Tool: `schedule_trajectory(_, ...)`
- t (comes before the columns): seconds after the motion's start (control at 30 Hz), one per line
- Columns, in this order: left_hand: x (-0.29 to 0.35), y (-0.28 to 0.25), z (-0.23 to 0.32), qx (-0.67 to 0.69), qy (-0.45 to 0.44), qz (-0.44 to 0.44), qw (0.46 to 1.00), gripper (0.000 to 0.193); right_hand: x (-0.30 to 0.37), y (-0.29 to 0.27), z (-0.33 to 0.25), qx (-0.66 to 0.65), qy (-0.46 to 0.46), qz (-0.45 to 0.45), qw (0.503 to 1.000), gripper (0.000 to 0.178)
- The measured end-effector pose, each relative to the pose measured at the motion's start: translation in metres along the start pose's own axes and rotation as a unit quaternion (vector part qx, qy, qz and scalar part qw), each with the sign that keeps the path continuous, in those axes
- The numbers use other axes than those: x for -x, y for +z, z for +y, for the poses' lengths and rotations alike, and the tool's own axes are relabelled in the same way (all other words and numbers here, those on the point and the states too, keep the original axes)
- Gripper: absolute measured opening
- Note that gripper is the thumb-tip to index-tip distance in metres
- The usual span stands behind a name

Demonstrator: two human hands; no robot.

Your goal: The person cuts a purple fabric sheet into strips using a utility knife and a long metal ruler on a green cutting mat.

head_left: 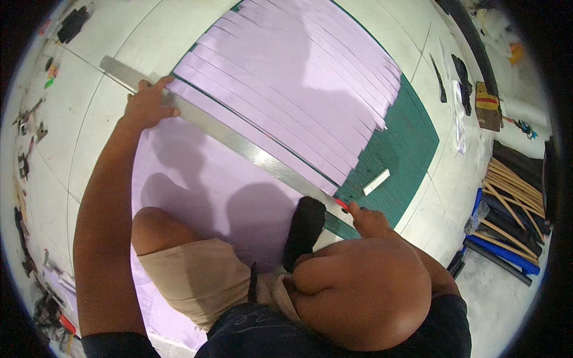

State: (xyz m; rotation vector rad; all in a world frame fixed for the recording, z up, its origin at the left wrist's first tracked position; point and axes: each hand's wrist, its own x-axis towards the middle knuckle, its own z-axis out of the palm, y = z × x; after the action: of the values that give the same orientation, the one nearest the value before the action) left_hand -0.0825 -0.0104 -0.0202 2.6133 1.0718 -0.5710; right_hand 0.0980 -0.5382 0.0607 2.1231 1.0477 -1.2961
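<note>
A long metal straightedge (250, 150) lies slantwise across a sheet of lilac fabric (262, 197). Near its far left end my left hand (149, 104) presses down, thumb and fingers spread over the metal. At the other end, my right hand (371, 221) grips a red cutter (341, 204) beside the straightedge's edge; its blade is too small to make out. Beyond the straightedge, the lilac fabric strips (286, 77) lie side by side on a green cutting mat (412, 128). A narrow green gap separates the nearest strip from the rest. My black-socked foot (305, 224) rests against the straightedge.
A small white block (376, 182) lies on the mat. Wooden sticks (513, 185) and blue and black rolls (501, 244) are piled at right. A thin dark tool (439, 77) is on the tiled floor (418, 30). Loose small items line the left side.
</note>
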Motion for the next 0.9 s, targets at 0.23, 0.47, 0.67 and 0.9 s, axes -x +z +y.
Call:
schedule_trajectory(0.23, 0.002, 0.007, -0.015, 0.021, 0.025, 0.013, 0.999, 0.093, 0.038, -0.010, 0.041, 0.089, 0.067, 0.008, 0.994, 0.016)
schedule_trajectory(0.47, 0.006, -0.004, 0.004, 0.011, 0.008, 0.027, 1.000, 0.089, -0.033, -0.104, -0.058, -0.058, -0.088, 0.246, 0.963, 0.020)
schedule_trajectory(0.67, 0.012, 0.003, -0.009, 0.033, 0.020, 0.044, 0.998, 0.091, -0.119, -0.154, -0.200, -0.135, -0.207, 0.184, 0.952, 0.023)
schedule_trajectory(0.9, 0.011, 0.001, -0.002, 0.043, 0.014, 0.060, 0.997, 0.090, -0.176, -0.179, -0.277, -0.141, -0.254, 0.265, 0.919, 0.024)
